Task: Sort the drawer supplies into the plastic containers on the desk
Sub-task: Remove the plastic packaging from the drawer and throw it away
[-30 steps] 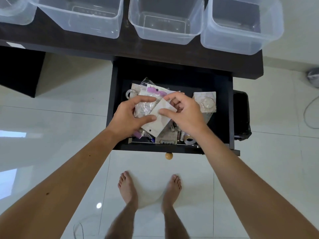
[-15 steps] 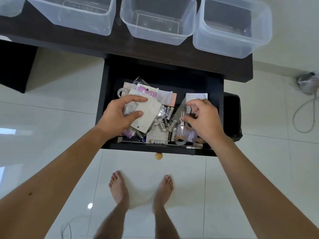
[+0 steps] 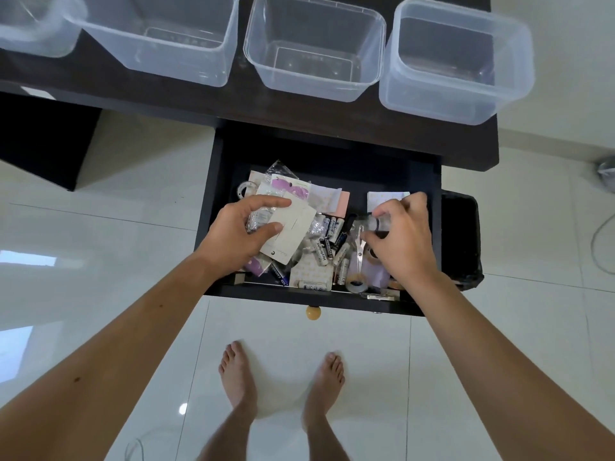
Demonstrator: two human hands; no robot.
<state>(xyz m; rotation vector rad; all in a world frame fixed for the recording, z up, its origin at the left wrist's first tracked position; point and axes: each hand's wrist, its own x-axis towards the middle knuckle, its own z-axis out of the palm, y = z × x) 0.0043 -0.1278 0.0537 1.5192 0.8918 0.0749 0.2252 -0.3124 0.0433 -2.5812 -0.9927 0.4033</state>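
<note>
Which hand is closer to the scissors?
Right. The right hand hovers right beside the scissors, fingers pinching a small clear item. The left hand holds a white card across the batteries.

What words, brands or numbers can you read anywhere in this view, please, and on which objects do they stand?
"Heybright": along the side of a battery lying loose in the drawer.
Print on the other batteries: too small and blurred to read.
Small mark on the white card in the left hand: unreadable.
Plastic containers: no readable text.

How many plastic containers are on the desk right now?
4, in a row: far-left container, cut off by the frame; second container; third container; rightmost container. More may sit outside view.
</note>
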